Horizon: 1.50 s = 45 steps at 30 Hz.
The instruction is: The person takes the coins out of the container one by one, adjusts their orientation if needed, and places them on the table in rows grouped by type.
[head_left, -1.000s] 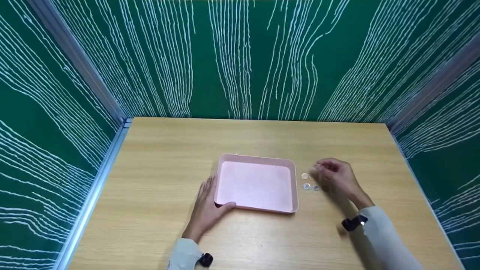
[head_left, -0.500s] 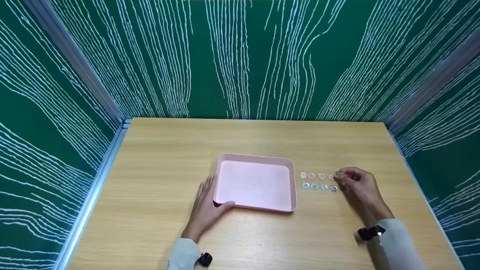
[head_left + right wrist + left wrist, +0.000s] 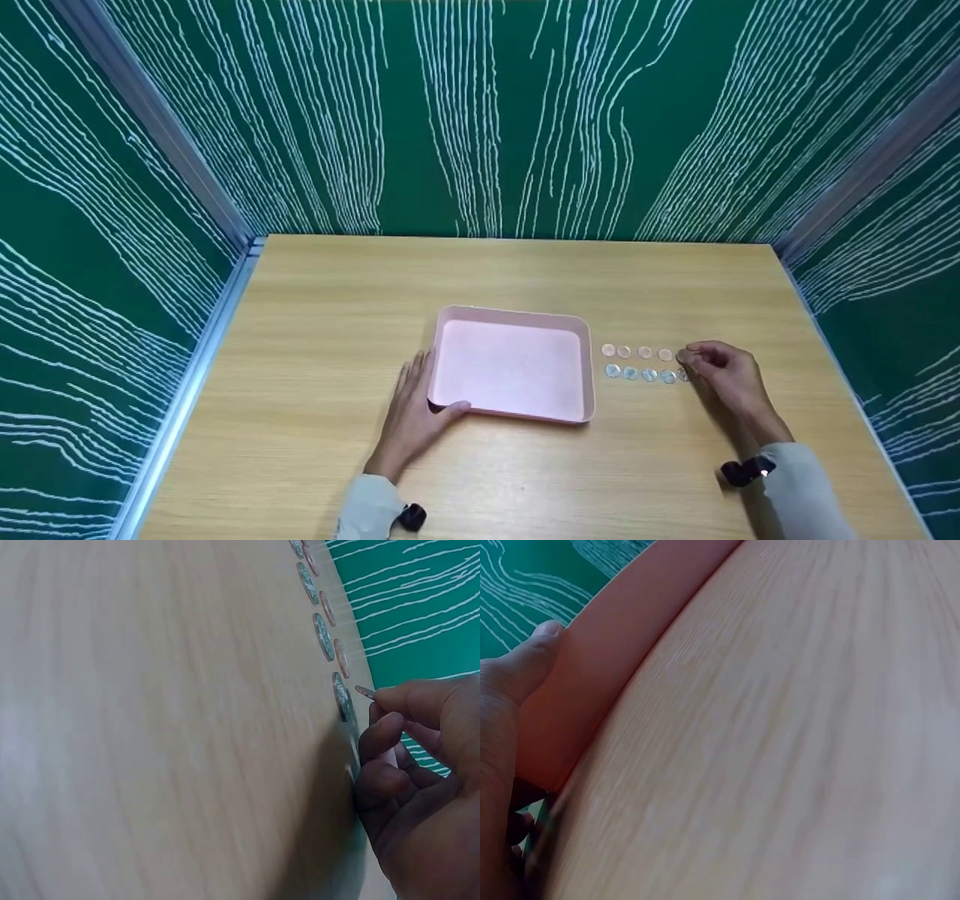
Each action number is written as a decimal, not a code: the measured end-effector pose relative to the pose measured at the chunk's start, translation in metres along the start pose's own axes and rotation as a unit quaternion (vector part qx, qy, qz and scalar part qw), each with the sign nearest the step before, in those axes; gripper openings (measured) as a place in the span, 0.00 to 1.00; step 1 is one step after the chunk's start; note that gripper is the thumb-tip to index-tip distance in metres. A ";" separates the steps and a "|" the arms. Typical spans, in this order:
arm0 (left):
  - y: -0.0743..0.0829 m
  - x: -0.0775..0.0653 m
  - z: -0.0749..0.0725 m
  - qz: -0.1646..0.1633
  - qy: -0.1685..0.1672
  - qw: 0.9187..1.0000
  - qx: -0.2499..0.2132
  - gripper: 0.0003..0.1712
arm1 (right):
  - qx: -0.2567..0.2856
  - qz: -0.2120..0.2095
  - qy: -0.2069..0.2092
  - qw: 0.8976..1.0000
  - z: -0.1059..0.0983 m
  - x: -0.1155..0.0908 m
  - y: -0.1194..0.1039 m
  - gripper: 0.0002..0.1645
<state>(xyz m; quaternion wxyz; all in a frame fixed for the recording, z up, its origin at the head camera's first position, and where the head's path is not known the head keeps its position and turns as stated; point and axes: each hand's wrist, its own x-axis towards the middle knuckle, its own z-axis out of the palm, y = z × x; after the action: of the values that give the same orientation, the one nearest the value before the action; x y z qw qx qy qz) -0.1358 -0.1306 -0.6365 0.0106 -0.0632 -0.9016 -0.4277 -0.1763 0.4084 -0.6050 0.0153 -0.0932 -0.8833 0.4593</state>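
My left hand [image 3: 411,424] rests against the near left corner of a pink tray [image 3: 514,417], fingers straight along its left side, thumb at the front rim. In the left wrist view the thumb [image 3: 536,660] lies on the tray's outer wall. Right of the tray, several coins lie flat in two rows: copper-coloured coins [image 3: 645,352] behind, silver coins [image 3: 649,375] in front. At the right end of the back row, my right hand [image 3: 731,379] pinches a coin [image 3: 364,692] between thumb and forefinger, tilted at the tabletop. That hand partly covers the last silver coin [image 3: 683,374].
Pale wooden tabletop [image 3: 337,300] surrounds the tray. Green panels [image 3: 517,120] with wavy white lines stand at the back and both sides, with metal posts [image 3: 161,112] at the corners. A small black wrist camera [image 3: 748,472] sits on the right sleeve.
My right hand has moved rightward, away from the tray along the coin rows, uncovering several coins it hid before. The left hand and tray have stayed in place.
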 end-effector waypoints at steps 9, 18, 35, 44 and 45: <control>0.001 0.002 -0.001 0.001 -0.005 1.000 0.018 0.68 | -0.026 -0.027 0.029 0.999 0.007 0.004 0.006 0.15; 0.000 0.005 0.004 0.008 0.008 1.000 0.017 0.68 | -0.026 -0.044 0.057 0.997 0.012 -0.002 0.010 0.12; -0.002 0.004 0.003 0.011 0.013 1.000 0.006 0.67 | -0.026 -0.061 0.080 0.995 0.016 -0.004 0.011 0.12; -0.008 0.010 -0.009 0.008 -0.013 1.000 -0.017 0.62 | -0.025 -0.052 0.056 0.997 0.015 -0.002 -0.001 0.17; -0.008 0.010 -0.012 0.006 -0.019 1.000 -0.022 0.61 | -0.027 -0.047 0.047 0.997 0.015 -0.003 -0.004 0.18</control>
<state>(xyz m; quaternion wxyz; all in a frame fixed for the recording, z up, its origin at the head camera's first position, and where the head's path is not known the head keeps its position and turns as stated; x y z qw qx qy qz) -0.1468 -0.1437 -0.6349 -0.0052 -0.0769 -0.8918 -0.4459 -0.1756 0.3939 -0.6100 0.0754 -0.0736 -0.8969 0.4295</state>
